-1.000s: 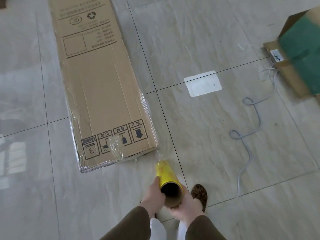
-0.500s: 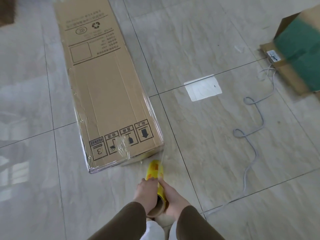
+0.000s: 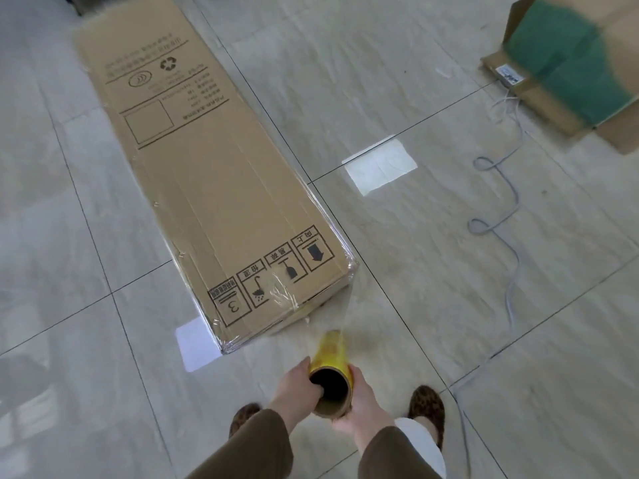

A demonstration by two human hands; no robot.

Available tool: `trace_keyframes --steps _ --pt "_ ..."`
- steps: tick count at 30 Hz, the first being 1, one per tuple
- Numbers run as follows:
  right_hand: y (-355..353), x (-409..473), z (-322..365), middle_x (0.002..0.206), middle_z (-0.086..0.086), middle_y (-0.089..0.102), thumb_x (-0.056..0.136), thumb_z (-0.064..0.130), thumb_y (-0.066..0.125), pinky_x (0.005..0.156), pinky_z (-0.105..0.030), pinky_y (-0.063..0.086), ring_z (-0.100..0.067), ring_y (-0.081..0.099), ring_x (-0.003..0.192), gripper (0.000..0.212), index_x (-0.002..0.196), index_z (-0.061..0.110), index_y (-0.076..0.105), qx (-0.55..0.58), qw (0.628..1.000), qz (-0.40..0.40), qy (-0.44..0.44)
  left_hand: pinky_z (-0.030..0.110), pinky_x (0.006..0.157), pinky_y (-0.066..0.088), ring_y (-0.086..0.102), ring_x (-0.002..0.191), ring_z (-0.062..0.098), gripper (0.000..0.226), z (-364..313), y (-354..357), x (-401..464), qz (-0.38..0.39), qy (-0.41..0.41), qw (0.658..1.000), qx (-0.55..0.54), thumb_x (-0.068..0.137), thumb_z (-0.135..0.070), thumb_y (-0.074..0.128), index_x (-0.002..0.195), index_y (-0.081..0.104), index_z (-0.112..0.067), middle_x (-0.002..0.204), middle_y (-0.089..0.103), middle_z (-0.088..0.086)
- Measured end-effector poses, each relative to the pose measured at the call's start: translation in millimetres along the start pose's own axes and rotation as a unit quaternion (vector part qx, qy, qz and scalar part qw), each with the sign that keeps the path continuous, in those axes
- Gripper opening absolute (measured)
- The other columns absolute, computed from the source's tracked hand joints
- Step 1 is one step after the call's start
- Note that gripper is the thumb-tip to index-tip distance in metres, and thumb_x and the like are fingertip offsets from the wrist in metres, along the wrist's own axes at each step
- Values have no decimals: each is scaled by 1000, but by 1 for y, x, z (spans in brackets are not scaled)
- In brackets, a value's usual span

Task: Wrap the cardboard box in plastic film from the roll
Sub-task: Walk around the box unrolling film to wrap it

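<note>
The long brown cardboard box (image 3: 207, 188) lies flat on the tiled floor (image 3: 415, 271), printed with handling symbols at its near end and covered there in clear, wrinkled plastic film (image 3: 340, 307); its long axis runs from that near end away toward the upper left. Just off the box's near right corner, the yellow roll (image 3: 330, 354) points its far end at that corner. The left hand (image 3: 297, 387) and right hand (image 3: 361, 406) grip the roll's open cardboard end, fingers curled around it.

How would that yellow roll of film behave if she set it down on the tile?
The yellow roll is a smooth cylinder on a hollow core, so it would likely roll across the glossy floor. The taut film to the box might tug it back.
</note>
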State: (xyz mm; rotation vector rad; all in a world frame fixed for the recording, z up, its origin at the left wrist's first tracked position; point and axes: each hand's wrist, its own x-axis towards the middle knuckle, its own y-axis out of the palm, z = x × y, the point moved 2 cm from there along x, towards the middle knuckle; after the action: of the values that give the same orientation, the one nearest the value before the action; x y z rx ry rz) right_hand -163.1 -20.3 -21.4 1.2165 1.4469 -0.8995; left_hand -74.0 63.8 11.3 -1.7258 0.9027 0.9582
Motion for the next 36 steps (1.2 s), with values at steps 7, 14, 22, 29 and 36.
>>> trace_keyframes --steps 7,14,22,29,36 --pt "23 7 -79 137 -26 63 99 24 58 110 -52 48 -42 60 126 44 140 7 58 139 990 4 -31 34 91 51 61 109 26 53 52 -19 -6 -2 -5 1000 16 84 -5 50 136 49 -13 122 64 10" --pt "32 17 -121 123 -30 70 110 31 47 97 -64 55 -49 68 111 44 139 -2 56 11 999 13 -45 30 88 50 62 110 25 48 48 -60 -2 -13 133 863 486 92 -7 51 138 41 -11 119 63 7" --pt "48 40 -133 122 -24 73 101 65 45 96 -69 53 -48 66 116 65 131 11 66 14 997 80 -8 33 84 44 57 102 30 33 61 -65 -13 28 220 796 563 88 -11 46 118 57 -15 111 60 11" --pt "54 50 -160 117 -29 74 102 53 55 94 -65 55 -48 71 109 55 138 12 58 83 995 59 -7 36 87 51 61 102 28 64 89 -79 -8 60 206 914 345 87 -9 41 146 26 -28 114 60 9" --pt "88 49 -199 134 -30 64 104 44 54 112 -61 43 -46 59 127 54 141 4 58 221 974 46 -23 27 104 41 49 129 22 67 128 -122 4 98 123 927 342 89 -15 53 151 28 -21 143 51 5"
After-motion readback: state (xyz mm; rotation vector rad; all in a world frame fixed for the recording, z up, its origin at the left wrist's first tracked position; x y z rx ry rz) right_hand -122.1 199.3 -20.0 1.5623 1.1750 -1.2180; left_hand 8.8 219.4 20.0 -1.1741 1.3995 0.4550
